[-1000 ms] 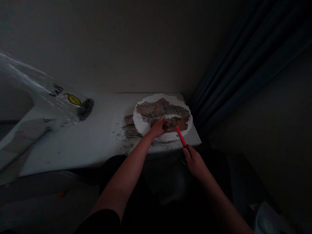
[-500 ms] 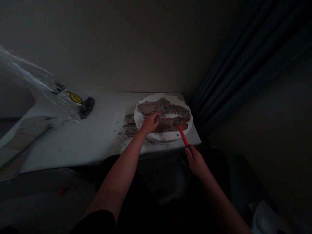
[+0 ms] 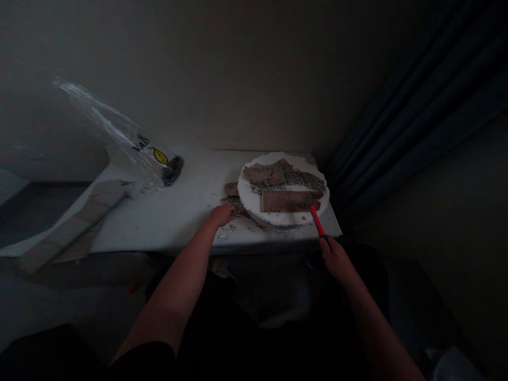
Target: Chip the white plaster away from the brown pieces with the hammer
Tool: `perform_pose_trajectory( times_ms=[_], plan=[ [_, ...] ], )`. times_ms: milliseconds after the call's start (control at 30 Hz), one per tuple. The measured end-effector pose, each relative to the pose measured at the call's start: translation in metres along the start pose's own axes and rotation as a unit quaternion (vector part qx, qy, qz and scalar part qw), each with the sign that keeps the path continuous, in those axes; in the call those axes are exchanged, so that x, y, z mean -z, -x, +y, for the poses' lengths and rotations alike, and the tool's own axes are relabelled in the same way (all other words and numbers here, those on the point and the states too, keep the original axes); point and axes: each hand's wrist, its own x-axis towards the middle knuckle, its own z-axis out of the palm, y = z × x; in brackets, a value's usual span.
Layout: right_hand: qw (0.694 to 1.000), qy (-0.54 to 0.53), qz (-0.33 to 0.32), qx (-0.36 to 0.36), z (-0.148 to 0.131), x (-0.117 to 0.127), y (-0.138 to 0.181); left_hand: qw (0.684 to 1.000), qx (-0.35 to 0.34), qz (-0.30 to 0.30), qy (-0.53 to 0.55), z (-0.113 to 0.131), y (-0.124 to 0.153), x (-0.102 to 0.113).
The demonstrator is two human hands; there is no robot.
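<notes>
My right hand [image 3: 336, 258] is wrapped round the dark grip of a hammer [image 3: 317, 221] with a red handle. The hammer's head rests at the right end of a flat brown textured piece [image 3: 282, 201], whose right end looks split. This piece lies on a thick round white slab [image 3: 251, 203] with a rough edge. Left of the slab, my left hand [image 3: 222, 215] is low over the table beside a pile of grey-brown fragments [image 3: 234, 202]. Its fingers look closed together; whether they hold a fragment is too dark to see.
Behind the flat piece, another brown piece [image 3: 262, 173] and grey gravel [image 3: 304, 180] lie on the slab. A clear plastic bag [image 3: 130, 143] with dark contents stands on the white table [image 3: 190, 185]. Cardboard [image 3: 75, 222] hangs over the left edge. A dark curtain [image 3: 400, 116] is at right.
My left hand has let go of the flat brown piece and moved left, off the slab, to the fragments. The hammer stays at the piece's right end. The view has shifted left.
</notes>
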Motion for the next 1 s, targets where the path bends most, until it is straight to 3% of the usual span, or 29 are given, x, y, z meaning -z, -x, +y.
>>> perform_pose_trajectory(
  times_ms=[67,167,333,433,567,700,800,1000],
  plan=[
    [1.000,0.002,-0.006,-0.008,0.000,0.000,-0.001,0.998,-0.034,-0.020,-0.047,0.007,0.000,-0.012],
    [1.000,-0.003,-0.001,-0.007,0.001,0.000,-0.001,0.995,-0.031,-0.024,-0.096,0.016,-0.001,-0.023],
    [1.000,-0.019,0.004,0.007,0.002,-0.002,-0.002,0.997,-0.009,0.008,-0.082,0.020,-0.001,-0.021],
    [1.000,-0.023,-0.001,0.005,0.004,-0.001,-0.002,0.993,0.048,0.104,0.017,0.019,-0.003,-0.005],
    [0.999,-0.024,0.008,0.021,0.005,-0.001,-0.002,0.937,0.079,0.258,0.220,0.029,-0.011,0.023],
    [0.999,-0.027,0.002,0.021,0.004,0.000,-0.002,0.928,0.005,0.231,0.292,0.070,-0.024,0.033],
    [1.000,-0.024,-0.006,0.017,0.002,0.001,-0.001,0.905,-0.117,0.172,0.372,0.112,-0.034,0.028],
    [1.000,-0.010,-0.004,0.014,0.002,0.003,-0.002,0.903,-0.218,0.164,0.333,0.166,-0.051,0.015]
  ],
)
